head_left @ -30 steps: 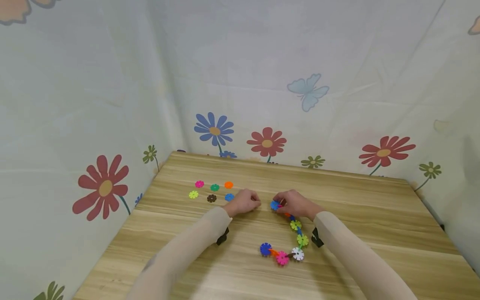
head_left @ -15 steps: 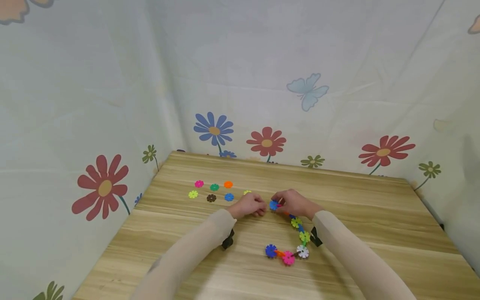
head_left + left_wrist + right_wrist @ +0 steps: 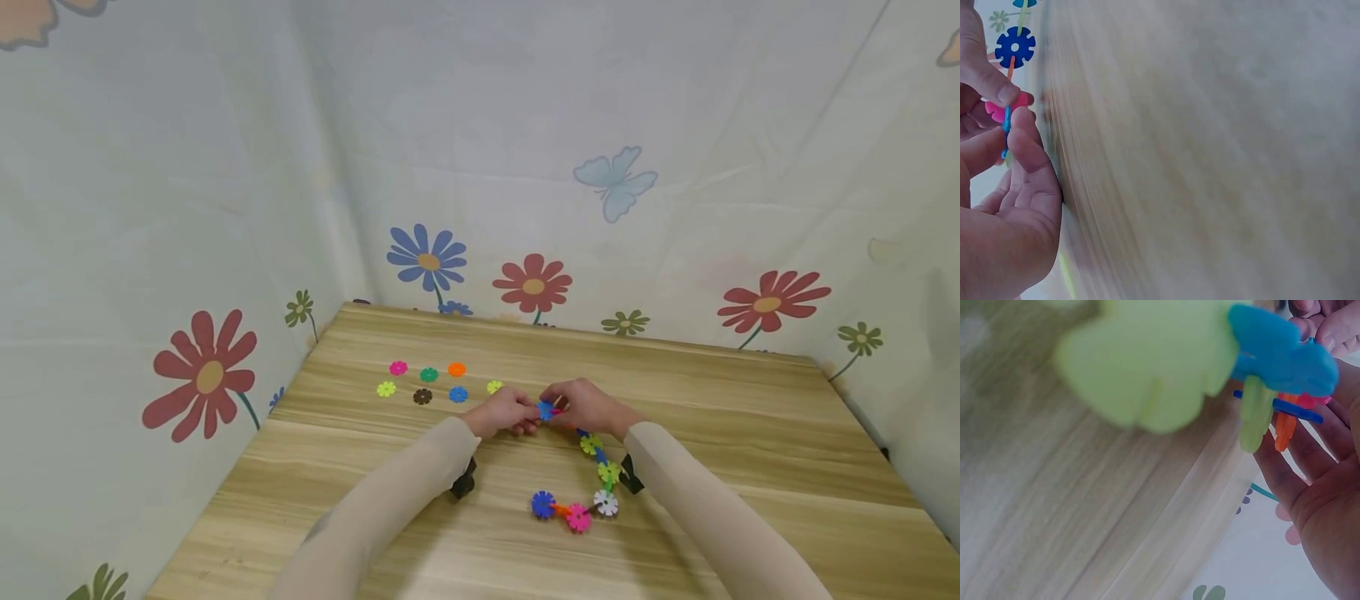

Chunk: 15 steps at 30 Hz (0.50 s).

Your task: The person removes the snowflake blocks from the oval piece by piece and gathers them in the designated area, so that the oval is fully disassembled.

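Note:
A chain of slotted plastic flower discs curves over the wooden table, from a dark blue disc (image 3: 543, 505) past a pink one (image 3: 578, 518) and a white one (image 3: 606, 503) up to my right hand (image 3: 588, 407). That hand grips the chain's far end at a pink disc (image 3: 999, 112). Beyond it, a light blue disc (image 3: 546, 411) forms the tip. My left hand (image 3: 506, 412) meets the tip, thumb and forefinger pinching the light blue disc's edge in the left wrist view. A small yellow-green bit shows below; its source is hidden.
Loose discs lie at the back left: pink (image 3: 398, 367), green (image 3: 428, 375), orange (image 3: 457, 369), yellow (image 3: 386, 389), brown (image 3: 422, 397) and blue (image 3: 458, 394). Another yellow disc (image 3: 494, 387) lies just beyond my left hand. A flower-printed curtain (image 3: 675, 208) hangs behind the table.
My left hand has moved right to the light blue disc, uncovering a loose yellow disc. The chain's near end has swung slightly right. My right hand has stayed nearly still.

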Each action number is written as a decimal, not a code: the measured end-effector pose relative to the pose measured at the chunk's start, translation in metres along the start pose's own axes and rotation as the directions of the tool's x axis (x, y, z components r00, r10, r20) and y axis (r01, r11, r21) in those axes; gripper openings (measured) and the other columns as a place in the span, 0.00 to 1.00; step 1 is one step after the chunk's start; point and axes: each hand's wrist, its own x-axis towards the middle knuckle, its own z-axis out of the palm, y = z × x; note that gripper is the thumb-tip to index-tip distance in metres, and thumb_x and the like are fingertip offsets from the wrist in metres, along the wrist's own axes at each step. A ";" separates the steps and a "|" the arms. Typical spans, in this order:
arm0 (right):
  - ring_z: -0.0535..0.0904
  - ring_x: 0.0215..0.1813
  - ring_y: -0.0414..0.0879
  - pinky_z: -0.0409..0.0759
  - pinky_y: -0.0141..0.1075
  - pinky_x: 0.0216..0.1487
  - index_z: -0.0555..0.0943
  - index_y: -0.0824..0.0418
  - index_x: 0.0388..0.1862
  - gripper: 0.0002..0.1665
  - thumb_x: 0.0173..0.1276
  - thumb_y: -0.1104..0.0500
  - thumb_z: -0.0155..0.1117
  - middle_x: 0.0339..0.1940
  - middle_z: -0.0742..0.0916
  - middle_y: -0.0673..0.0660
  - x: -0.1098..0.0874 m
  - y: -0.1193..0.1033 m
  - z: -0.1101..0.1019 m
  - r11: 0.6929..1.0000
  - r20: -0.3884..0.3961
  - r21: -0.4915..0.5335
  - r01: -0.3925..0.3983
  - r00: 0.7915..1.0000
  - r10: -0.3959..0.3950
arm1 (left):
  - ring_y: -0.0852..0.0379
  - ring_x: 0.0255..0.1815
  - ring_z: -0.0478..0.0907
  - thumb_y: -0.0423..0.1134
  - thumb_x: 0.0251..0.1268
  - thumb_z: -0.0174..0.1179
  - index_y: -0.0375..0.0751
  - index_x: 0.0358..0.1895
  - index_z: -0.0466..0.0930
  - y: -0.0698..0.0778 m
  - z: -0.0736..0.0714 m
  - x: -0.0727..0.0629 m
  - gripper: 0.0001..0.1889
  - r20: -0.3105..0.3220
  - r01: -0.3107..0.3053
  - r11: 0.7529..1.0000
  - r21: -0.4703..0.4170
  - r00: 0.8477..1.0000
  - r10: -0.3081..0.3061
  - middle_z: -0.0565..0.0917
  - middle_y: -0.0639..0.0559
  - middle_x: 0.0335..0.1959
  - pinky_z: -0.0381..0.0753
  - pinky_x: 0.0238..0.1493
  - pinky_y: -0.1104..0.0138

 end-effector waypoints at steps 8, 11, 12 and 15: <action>0.82 0.41 0.46 0.80 0.35 0.40 0.81 0.61 0.48 0.17 0.60 0.61 0.70 0.41 0.85 0.53 0.000 -0.001 -0.001 1.000 0.003 0.000 0.003 1.000 -0.003 | 0.59 0.22 0.76 0.32 0.68 0.55 0.31 0.36 0.78 0.000 0.002 0.002 0.06 -0.012 0.000 1.000 0.030 1.000 0.000 0.84 0.44 0.26 0.73 0.22 0.72; 0.82 0.41 0.45 0.80 0.35 0.40 0.81 0.61 0.48 0.17 0.59 0.60 0.70 0.41 0.85 0.53 0.000 0.001 0.000 1.000 0.000 -0.004 -0.002 1.000 0.002 | 0.59 0.21 0.76 0.32 0.67 0.56 0.32 0.36 0.78 -0.001 0.002 0.003 0.05 -0.016 0.001 0.999 0.036 1.000 0.000 0.83 0.45 0.25 0.72 0.21 0.72; 0.82 0.41 0.45 0.80 0.35 0.40 0.81 0.61 0.48 0.17 0.59 0.60 0.70 0.41 0.85 0.53 0.000 0.002 0.000 1.000 -0.002 -0.007 -0.003 1.000 0.003 | 0.59 0.21 0.76 0.32 0.67 0.56 0.32 0.36 0.78 -0.001 0.002 0.003 0.05 -0.017 0.001 0.999 0.037 1.000 -0.001 0.83 0.45 0.25 0.72 0.22 0.72; 0.82 0.41 0.46 0.80 0.36 0.42 0.80 0.62 0.48 0.18 0.59 0.60 0.70 0.41 0.85 0.53 -0.001 0.003 0.001 1.000 -0.003 -0.017 -0.007 1.000 0.007 | 0.59 0.21 0.76 0.32 0.66 0.57 0.33 0.37 0.77 -0.002 0.001 0.004 0.04 -0.024 0.005 0.999 0.040 1.000 -0.005 0.84 0.46 0.26 0.73 0.22 0.72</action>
